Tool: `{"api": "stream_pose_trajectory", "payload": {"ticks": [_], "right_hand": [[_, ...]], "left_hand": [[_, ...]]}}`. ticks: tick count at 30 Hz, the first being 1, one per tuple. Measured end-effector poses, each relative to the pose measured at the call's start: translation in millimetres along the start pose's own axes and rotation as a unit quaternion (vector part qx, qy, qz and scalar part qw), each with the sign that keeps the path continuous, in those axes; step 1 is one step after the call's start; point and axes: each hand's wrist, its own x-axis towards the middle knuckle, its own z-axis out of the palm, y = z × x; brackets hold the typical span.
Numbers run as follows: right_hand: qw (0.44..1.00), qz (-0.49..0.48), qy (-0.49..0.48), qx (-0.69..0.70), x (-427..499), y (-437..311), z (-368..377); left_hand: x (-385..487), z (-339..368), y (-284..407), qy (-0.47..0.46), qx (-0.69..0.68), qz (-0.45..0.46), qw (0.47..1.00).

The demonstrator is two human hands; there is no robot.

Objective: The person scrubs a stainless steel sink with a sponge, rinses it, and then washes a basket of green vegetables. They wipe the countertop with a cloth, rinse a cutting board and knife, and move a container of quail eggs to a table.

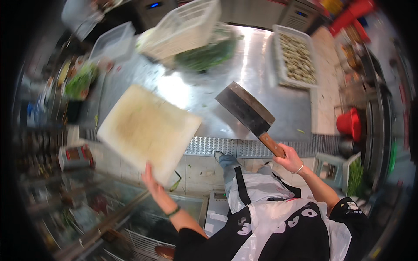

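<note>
My right hand (290, 160) is closed around the brown wooden handle of a Chinese cleaver (245, 109). Its broad dark blade points away from me to the upper left, raised near the steel table's front edge. At the near edge of a thick white plastic cutting board (147, 127), my left hand (155, 186) grips it with fingers against the board; the far side of that grip is hidden. The board is stained yellowish-brown in the middle, looks blurred, and juts out past the front of the steel table (209, 84). Nothing lies on it.
A white plastic crate (186, 29) sits by leafy greens (209, 53) at the back. A tray of shellfish (295, 58) stands at right, an translucent bin (112, 42) at left. A stool (331, 169) and red bucket (349, 124) are rightward. Another person (80, 18) is far left.
</note>
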Motion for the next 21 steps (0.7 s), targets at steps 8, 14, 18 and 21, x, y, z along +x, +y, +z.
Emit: {"api": "stream_pose_trajectory", "payload": {"ticks": [8,14,18,21], "right_hand": [[0.924,0.004,0.382,0.029,-179,152,-99],[0.797,0.019,0.414,0.439,-243,256,-180],[0.706,0.072,0.477,0.518,-286,314,-229],[0.692,0.147,0.499,0.5,-317,349,-242]], "left_hand": [[-214,73,-21,-0.203,0.055,0.025,0.977],[-327,228,-82,-0.271,0.036,-0.03,0.962],[-394,338,-138,-0.352,-0.009,-0.094,0.931],[-425,417,-178,-0.398,0.082,-0.085,0.91]]}}
